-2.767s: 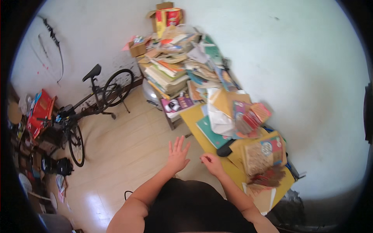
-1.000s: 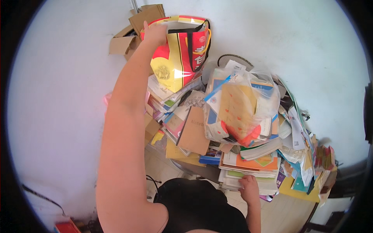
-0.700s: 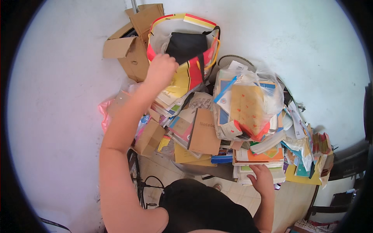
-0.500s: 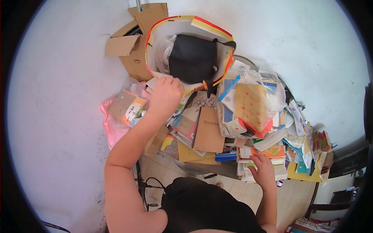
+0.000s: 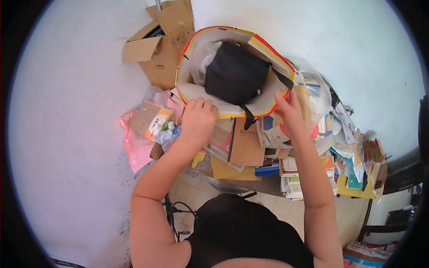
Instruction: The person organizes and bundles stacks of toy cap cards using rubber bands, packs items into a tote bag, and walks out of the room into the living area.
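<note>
A large shopping bag [image 5: 250, 41] with a red and yellow rim stands wide open on a heap of books and papers. A black bag [image 5: 234, 73] lies inside it, beside some clear plastic. My left hand [image 5: 196, 119] grips the near rim of the shopping bag on its left side. My right hand [image 5: 288, 109] holds the near rim on the right, fingers hooked over the edge. Both hands hold the mouth spread apart.
An open brown cardboard box [image 5: 161, 42] stands against the white wall behind the bag. A pink plastic bag [image 5: 134, 143] with small cartons lies to the left. Stacked books, notebooks and papers [image 5: 339, 147] cover the table to the right. Cables [image 5: 176, 210] lie on the floor below.
I turned from the floor with the bicycle to the pile. My left hand brought the shopping bag down and opened it; my right hand rose from the books to the rim.
</note>
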A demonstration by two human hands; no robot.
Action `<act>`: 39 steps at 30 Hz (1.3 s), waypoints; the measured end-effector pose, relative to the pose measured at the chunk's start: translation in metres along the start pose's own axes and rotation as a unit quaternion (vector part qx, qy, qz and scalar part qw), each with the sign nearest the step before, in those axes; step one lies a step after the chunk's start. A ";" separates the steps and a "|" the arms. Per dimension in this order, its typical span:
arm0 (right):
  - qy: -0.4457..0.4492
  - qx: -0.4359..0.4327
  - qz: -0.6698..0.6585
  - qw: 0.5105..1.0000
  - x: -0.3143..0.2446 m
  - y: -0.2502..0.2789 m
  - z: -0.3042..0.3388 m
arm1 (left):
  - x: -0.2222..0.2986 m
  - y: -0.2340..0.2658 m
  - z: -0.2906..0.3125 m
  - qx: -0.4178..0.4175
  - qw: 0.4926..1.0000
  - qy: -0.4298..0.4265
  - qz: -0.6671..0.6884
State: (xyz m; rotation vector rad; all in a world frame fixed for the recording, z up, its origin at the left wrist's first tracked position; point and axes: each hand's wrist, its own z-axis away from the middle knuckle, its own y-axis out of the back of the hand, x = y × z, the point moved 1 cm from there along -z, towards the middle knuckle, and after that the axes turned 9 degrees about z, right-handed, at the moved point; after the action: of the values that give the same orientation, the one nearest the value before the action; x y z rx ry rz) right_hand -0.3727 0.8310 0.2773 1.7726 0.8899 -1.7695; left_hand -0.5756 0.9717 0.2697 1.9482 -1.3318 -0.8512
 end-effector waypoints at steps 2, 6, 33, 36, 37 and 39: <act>0.008 0.016 -0.021 1.000 -0.001 -0.009 -0.027 | 0.001 0.004 0.002 -0.042 0.999 -0.025 0.006; 0.048 0.028 0.287 0.956 -0.012 -0.029 -0.027 | -0.001 0.023 -0.007 -0.247 0.967 -0.026 0.056; 0.225 0.100 0.471 0.847 -0.020 -0.074 -0.026 | 0.010 0.079 0.010 -0.181 0.978 -0.087 0.054; 0.218 0.094 0.477 0.846 -0.021 -0.077 -0.023 | 0.004 0.086 0.014 -0.196 0.976 -0.071 0.058; 0.214 0.095 0.477 0.847 -0.020 -0.078 -0.023 | 0.002 0.088 0.014 -0.201 0.976 -0.065 0.057; 0.211 0.099 0.477 0.847 -0.018 -0.077 -0.025 | -0.001 0.086 0.015 -0.204 0.975 -0.059 0.059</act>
State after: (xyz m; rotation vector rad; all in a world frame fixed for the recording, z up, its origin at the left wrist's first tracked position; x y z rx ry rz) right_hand -0.4107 0.8991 0.3047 2.2070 -0.1211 -0.8416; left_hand -0.6344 0.9448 0.3285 1.5062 -1.2123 -1.0978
